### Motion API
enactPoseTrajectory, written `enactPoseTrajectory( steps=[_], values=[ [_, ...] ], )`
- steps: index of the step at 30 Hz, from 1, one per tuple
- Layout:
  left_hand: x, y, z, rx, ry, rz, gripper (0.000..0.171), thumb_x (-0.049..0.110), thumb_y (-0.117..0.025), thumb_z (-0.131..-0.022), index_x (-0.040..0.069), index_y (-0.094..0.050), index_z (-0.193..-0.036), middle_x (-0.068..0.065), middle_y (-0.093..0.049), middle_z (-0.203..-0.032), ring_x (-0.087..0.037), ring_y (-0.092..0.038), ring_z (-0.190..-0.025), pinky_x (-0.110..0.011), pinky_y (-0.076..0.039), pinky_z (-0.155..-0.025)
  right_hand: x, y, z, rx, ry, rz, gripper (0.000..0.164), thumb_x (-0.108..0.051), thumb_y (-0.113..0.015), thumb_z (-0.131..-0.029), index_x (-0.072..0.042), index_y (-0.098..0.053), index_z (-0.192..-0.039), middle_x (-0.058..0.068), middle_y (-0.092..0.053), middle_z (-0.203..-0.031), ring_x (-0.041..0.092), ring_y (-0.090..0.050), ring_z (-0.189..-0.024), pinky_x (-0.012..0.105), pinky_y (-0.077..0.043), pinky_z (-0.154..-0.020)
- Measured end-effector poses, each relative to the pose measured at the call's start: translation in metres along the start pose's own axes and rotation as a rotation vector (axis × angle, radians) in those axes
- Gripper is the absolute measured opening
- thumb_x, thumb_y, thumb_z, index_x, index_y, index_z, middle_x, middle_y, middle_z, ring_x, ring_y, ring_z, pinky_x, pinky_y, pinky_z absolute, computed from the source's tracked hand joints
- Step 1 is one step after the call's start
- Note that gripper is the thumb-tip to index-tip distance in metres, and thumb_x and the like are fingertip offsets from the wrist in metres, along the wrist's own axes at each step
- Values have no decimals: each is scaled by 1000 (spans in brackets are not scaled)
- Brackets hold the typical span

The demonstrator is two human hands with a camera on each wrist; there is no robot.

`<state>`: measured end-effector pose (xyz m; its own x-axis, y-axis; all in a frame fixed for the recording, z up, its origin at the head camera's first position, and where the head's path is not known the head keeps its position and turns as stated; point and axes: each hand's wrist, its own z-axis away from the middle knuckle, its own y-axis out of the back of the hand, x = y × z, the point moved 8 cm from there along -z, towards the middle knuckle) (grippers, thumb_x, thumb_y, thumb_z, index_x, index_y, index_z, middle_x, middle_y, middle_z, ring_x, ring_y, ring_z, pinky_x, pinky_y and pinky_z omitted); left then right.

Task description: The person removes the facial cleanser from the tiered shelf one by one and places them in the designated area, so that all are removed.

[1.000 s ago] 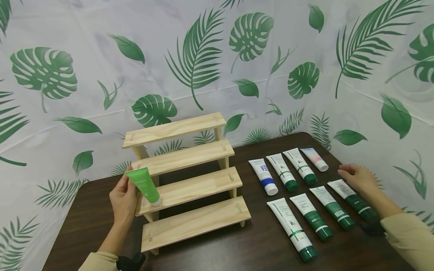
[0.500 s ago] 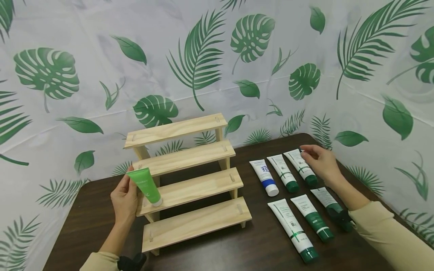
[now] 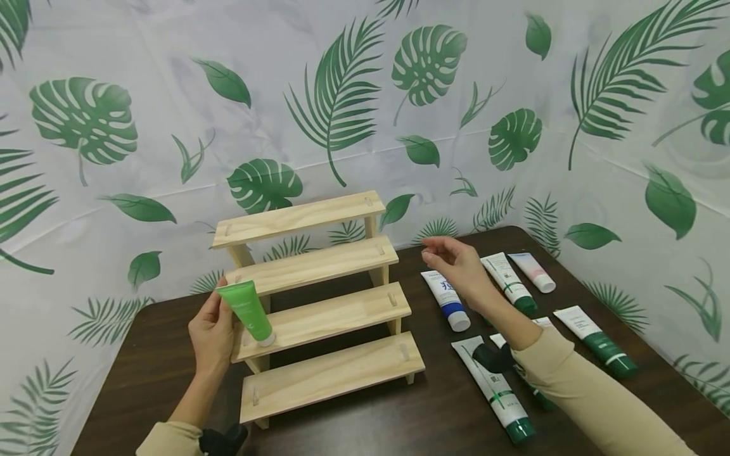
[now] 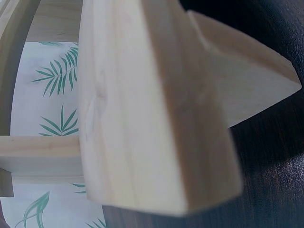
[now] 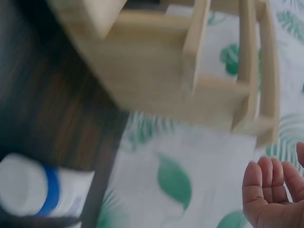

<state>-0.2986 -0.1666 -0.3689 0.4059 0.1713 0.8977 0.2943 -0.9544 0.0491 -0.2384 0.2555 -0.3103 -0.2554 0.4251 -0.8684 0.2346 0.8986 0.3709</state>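
Observation:
My left hand holds a green squeeze tube with a white cap at the left end of a stepped wooden stand. The tube is cap down on the second step from the bottom. Only wood fills the left wrist view; that hand is out of it. My right hand is in the air right of the stand, fingers loosely bent, holding nothing. Below it lies a white tube with a blue band, partly covered by the hand. The right wrist view shows the bent fingers apart from the stand.
Several white and green tubes lie in two rows on the dark table, among them a long one and a pink-and-white one. My right sleeve covers part of them. A leaf-patterned cloth hangs behind.
My right hand has swept left across the tubes, from beyond the far right ones to near the stand, taking nothing. The left hand and green tube have stayed in place.

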Motion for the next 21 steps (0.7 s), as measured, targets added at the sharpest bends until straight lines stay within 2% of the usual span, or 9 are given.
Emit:
enactPoseTrajectory(
  steps=[4,8,14,21],
  values=[
    [1,0,-1,3,0,7,36,14,-55,-96,-3,-55,-128,-14,-51,-134,-7,-49,-126,-6,-41,-91,-17,-26,-4,-42,28,-74,33,-10,-60,-93,3,-57,-123,19,-62,-105,10,-60,-88,17,-51,-75],
    [1,0,-1,-5,8,18,38,14,-55,-96,-4,-53,-129,-15,-50,-135,-9,-47,-127,-6,-41,-91,-30,-49,-6,-81,61,-103,32,-10,-61,-92,3,-58,-122,17,-63,-103,12,-59,-86,18,-50,-73],
    [1,0,-1,-10,16,36,39,12,-55,-95,-7,-51,-129,-15,-49,-135,-5,-48,-125,-6,-41,-91,-47,-79,-6,-125,112,-155,31,-8,-62,-91,4,-59,-120,17,-64,-100,16,-59,-87,19,-50,-71],
    [1,0,-1,-14,12,26,39,13,-54,-96,-5,-51,-130,-14,-49,-135,-8,-47,-127,-6,-41,-92,-62,-111,-5,-193,145,-223,32,-5,-62,-90,6,-58,-120,17,-62,-99,15,-61,-88,20,-51,-74]
  ],
)
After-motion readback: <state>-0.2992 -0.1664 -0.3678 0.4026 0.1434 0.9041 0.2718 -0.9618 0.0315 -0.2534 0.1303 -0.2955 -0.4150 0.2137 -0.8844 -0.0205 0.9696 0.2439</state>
